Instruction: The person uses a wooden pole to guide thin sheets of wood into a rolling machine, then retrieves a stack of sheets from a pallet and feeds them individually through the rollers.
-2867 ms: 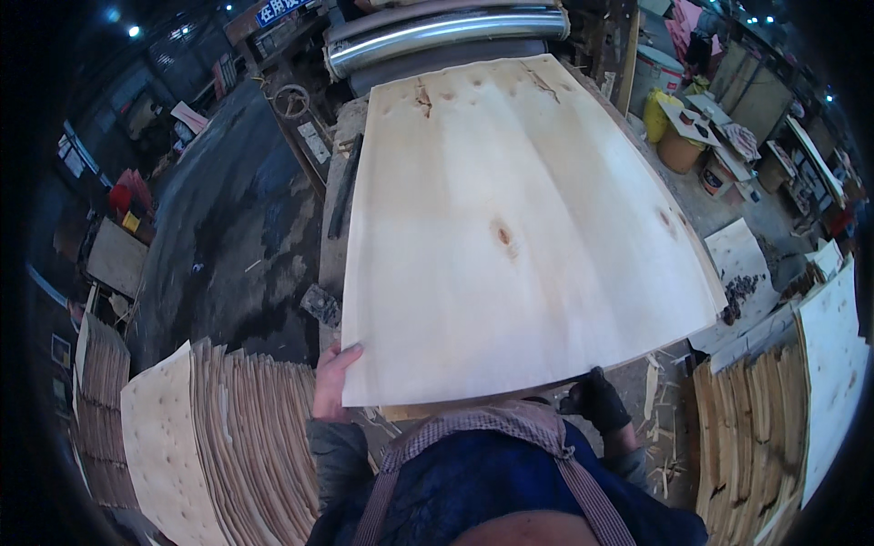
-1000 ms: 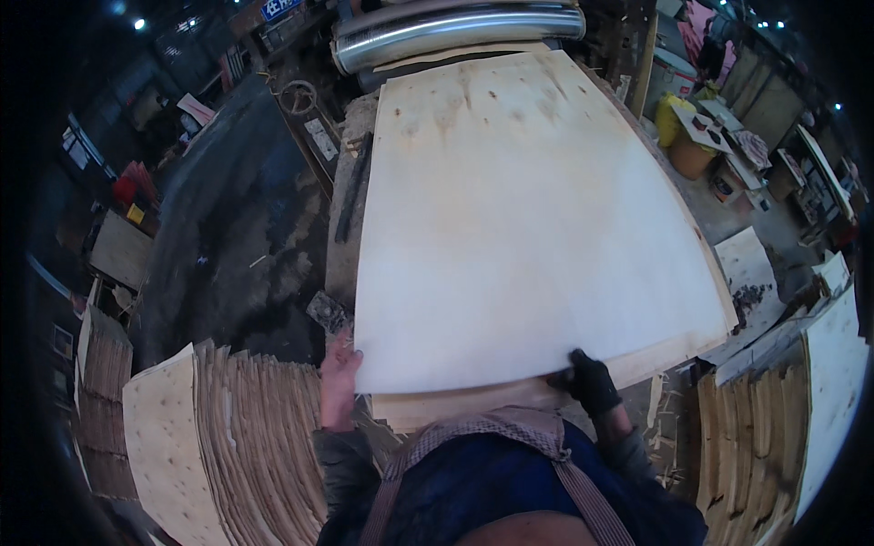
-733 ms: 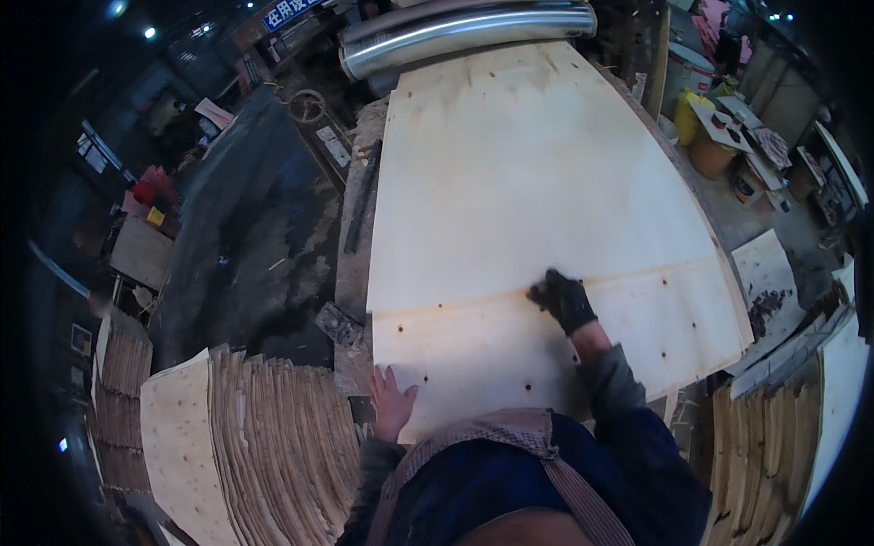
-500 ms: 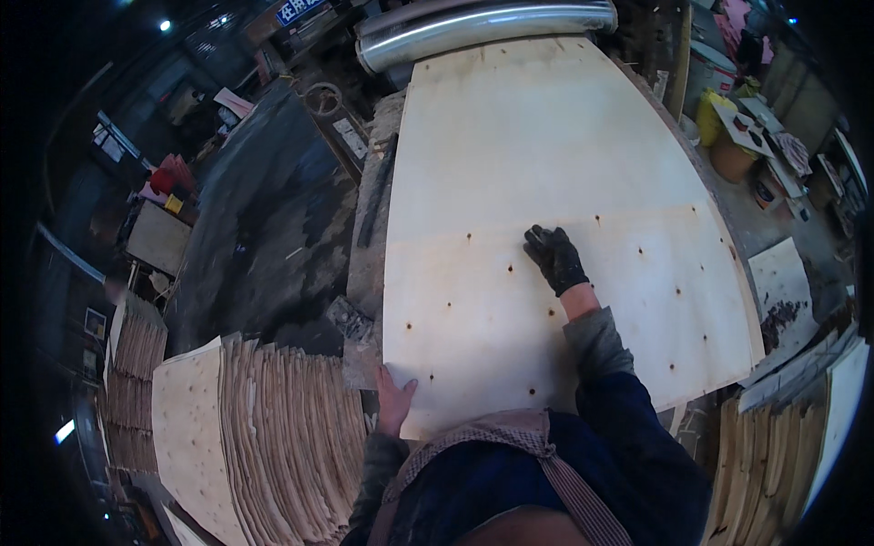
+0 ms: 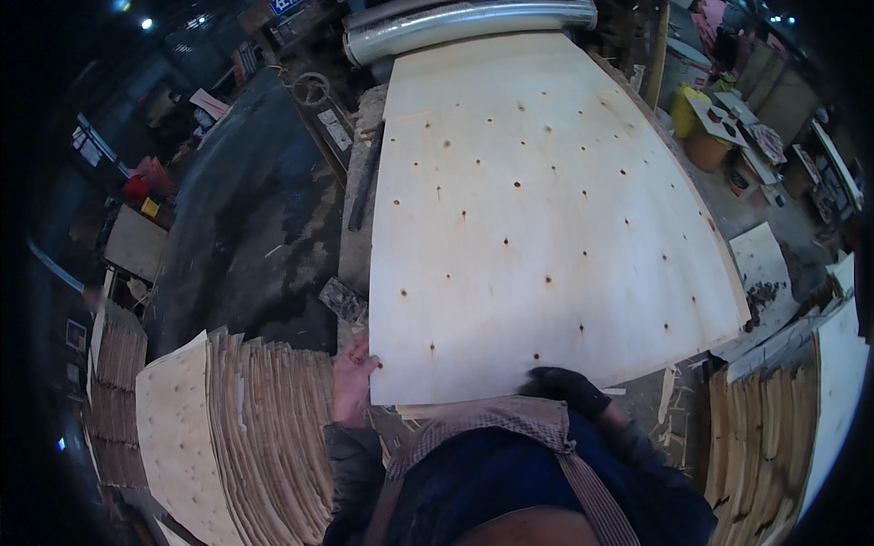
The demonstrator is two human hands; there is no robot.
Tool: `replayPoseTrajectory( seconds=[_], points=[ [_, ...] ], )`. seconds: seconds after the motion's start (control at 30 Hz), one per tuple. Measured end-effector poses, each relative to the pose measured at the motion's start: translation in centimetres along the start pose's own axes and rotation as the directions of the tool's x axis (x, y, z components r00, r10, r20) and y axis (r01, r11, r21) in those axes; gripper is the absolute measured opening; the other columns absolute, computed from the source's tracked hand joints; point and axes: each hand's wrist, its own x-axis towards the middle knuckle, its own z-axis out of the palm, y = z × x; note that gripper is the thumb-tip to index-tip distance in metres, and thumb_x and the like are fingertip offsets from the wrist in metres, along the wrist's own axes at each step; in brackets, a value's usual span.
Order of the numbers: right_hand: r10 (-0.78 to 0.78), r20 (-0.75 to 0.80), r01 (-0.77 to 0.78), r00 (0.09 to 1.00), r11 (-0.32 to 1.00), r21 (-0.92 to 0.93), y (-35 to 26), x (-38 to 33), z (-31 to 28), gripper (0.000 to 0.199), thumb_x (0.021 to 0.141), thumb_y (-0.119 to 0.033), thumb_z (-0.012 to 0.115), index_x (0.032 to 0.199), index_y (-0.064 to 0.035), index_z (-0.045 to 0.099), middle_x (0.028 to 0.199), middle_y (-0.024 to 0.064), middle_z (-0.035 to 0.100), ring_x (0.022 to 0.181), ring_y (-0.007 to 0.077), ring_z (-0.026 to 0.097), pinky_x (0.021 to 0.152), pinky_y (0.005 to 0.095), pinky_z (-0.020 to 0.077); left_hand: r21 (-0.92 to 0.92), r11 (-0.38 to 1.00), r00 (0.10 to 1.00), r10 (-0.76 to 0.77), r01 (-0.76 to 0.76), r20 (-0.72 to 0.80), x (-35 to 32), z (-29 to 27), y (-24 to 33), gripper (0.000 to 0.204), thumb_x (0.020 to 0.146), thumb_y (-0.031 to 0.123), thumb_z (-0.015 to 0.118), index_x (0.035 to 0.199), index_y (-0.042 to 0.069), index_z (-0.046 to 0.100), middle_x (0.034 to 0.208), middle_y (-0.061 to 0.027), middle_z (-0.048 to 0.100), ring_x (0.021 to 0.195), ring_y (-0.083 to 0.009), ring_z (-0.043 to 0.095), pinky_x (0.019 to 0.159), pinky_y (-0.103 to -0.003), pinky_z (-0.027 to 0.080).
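Note:
A large pale wood veneer sheet (image 5: 492, 309), dotted with dark knots, lies flat in front of me on a stack. My left hand (image 5: 353, 382), bare, is at its near left corner, fingers closed around the edge; the undersides of the fingers are hidden. My right hand (image 5: 572, 389), in a dark glove, rests at the near edge close to my apron, fingers stretched leftward over the sheet and slightly blurred. Beyond the sheet's far end lies a shiny metal roller (image 5: 473, 29).
Stacks of veneer stand at the left (image 5: 264, 428) and right (image 5: 760, 446). Wood scraps (image 5: 672, 400) litter the area right of the sheet's near edge. A dark wet floor (image 5: 246, 218) stretches left, near a handwheel (image 5: 311, 88). A yellow bag (image 5: 687, 109) stands far right.
My gloved right hand has drawn back from mid-sheet to the near edge. My left hand stays near the left corner. The plain far area has receded toward the roller, revealing more knots.

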Motion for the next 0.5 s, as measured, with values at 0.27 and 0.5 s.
replayPoseTrajectory(
  seconds=[0.27, 0.5],
  points=[
    [0.01, -0.374, -0.02, 0.927, 1.0, -0.023, 0.7, -6.5, -0.3, 0.026, 0.091, -0.024, 0.052, 0.096, 0.0, 0.06, 0.088, 0.0099, 0.064, 0.077, 0.0209, 0.061, 0.069, 0.0307, 0.0496, -0.233, 0.963, 0.991, 0.129, -0.133, -0.034, -1.9, 2.7, 8.4, 0.057, 0.074, -0.014, 0.048, 0.129, -0.002, 0.039, 0.105, -0.0179, 0.063, 0.089, -0.0197, 0.063, 0.078, -0.028, 0.05],
    [-0.189, -0.334, 0.183, 0.923, 0.982, -0.051, -3.5, -3.0, 1.7, 0.021, 0.088, -0.02, 0.057, 0.089, 0.0011, 0.061, 0.079, 0.0105, 0.063, 0.068, 0.0212, 0.061, 0.062, 0.0325, 0.0512, -0.124, 0.986, 0.993, 0.106, -0.112, -0.051, 2.1, -1.8, 0.8, 0.054, 0.08, -0.007, 0.051, 0.132, -0.002, 0.038, 0.118, -0.0168, 0.056, 0.104, -0.0178, 0.057, 0.088, -0.028, 0.045]
  ],
)
